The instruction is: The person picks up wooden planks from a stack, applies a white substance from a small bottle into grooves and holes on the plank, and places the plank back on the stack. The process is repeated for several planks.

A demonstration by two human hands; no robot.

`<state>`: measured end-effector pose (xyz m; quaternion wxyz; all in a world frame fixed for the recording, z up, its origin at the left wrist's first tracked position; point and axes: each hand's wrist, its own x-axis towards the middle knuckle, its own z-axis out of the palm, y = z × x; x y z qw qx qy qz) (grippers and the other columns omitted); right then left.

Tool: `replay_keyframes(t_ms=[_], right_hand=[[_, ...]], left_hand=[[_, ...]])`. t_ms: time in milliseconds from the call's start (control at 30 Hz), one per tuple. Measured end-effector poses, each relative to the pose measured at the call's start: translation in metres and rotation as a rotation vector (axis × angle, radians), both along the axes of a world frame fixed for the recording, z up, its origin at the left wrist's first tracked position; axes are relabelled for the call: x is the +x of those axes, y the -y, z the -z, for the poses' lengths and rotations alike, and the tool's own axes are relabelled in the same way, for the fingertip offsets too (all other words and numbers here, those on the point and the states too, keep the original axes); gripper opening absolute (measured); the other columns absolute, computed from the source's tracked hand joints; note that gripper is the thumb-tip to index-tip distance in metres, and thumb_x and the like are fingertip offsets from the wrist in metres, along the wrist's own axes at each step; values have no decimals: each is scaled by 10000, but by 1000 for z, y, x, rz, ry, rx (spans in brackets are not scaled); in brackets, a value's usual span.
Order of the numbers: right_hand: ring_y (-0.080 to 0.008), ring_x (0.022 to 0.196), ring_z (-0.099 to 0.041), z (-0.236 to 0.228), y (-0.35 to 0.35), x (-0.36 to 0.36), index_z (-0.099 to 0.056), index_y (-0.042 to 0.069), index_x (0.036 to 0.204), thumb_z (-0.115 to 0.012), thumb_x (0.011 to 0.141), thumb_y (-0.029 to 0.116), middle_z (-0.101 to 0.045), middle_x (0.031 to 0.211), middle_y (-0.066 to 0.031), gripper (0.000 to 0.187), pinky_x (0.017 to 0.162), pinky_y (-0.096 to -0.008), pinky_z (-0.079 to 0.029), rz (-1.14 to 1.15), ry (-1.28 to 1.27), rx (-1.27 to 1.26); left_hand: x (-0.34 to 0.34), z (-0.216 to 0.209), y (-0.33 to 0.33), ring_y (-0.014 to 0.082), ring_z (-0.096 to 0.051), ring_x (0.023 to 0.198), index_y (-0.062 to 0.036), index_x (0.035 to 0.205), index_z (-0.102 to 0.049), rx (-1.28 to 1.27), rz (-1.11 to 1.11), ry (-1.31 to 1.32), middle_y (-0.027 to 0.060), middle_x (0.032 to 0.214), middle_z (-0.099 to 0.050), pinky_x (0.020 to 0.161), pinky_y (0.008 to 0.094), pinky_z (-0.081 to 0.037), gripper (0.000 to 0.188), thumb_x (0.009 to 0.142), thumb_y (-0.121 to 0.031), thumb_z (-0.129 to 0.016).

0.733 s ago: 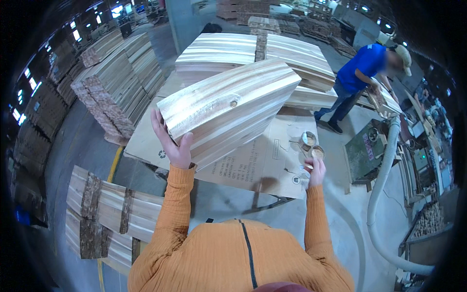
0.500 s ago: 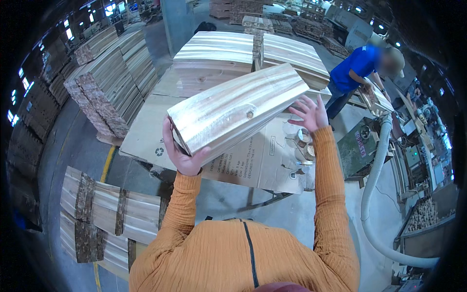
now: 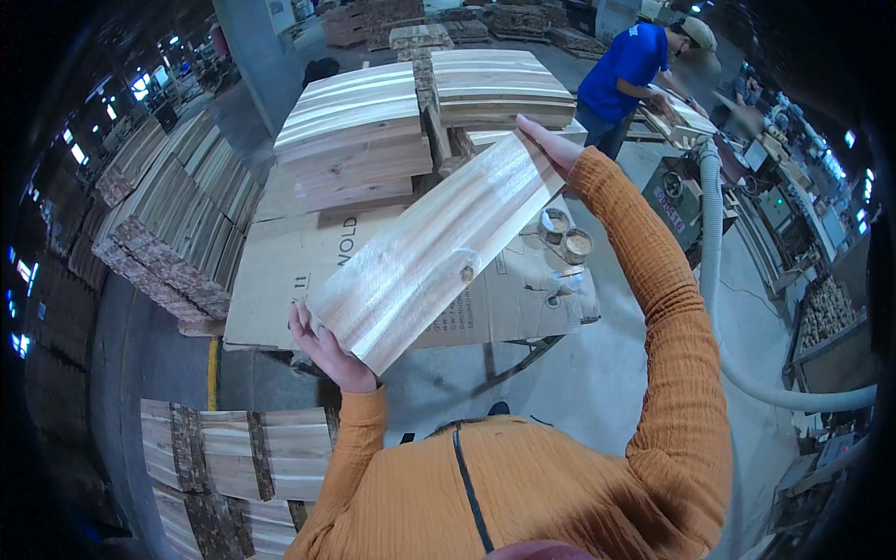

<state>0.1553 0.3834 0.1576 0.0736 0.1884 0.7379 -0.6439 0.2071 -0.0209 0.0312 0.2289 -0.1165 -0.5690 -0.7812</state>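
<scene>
Both my hands hold a long wooden board (image 3: 425, 257) with pale and brown streaks and a dark knot. It is raised over the cardboard-covered table and slants from lower left to upper right. My left hand (image 3: 334, 359) grips its near left end, thumb on top. My right hand (image 3: 553, 147) is closed over its far right end, with part of the fingers hidden. Behind the board, a left stack of boards (image 3: 359, 140) and a right stack of boards (image 3: 504, 84) lie on the table. Whether other boards lie under the held one, I cannot tell.
Printed cardboard (image 3: 266, 243) covers the table, with small open tins (image 3: 576, 245) at its right. Board piles stand on a pallet (image 3: 177, 233) at left and low at the near left (image 3: 219, 453). A co-worker in blue (image 3: 621, 75) works beyond a grey hose (image 3: 711, 233).
My right hand, open and off the board before, now grips its far end. The board has turned steeper, its left end lower and nearer me. The view has shifted to the right.
</scene>
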Motion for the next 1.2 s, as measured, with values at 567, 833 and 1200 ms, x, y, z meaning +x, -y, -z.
replay_keyframes(t_ms=[567,833,1200], right_hand=[[-203,816,-580,12,12,117,-626,52,1017,-575,723,432,-616,919,-104,483,756,-324,-445,229,-83,30],[-235,1106,-521,21,-62,159,-482,-77,1231,-453,770,329,-541,1218,-173,615,1000,-306,-336,128,-726,-160],[-263,1151,-492,25,-184,120,-425,-86,1274,-469,763,365,-499,1263,-194,683,1012,-333,-337,275,-1022,-101]], left_hand=[[0,26,6,294,-522,1095,-76,1297,-410,607,850,804,139,1244,-507,934,438,-425,590,827,-424,-494],[-13,-31,-56,289,-534,1085,-53,1285,-423,564,769,536,159,1239,-508,937,428,-432,553,846,-376,-515],[-118,-80,-208,239,-504,1090,-44,1297,-346,359,721,178,148,1185,-485,912,384,-438,585,820,-333,-521]])
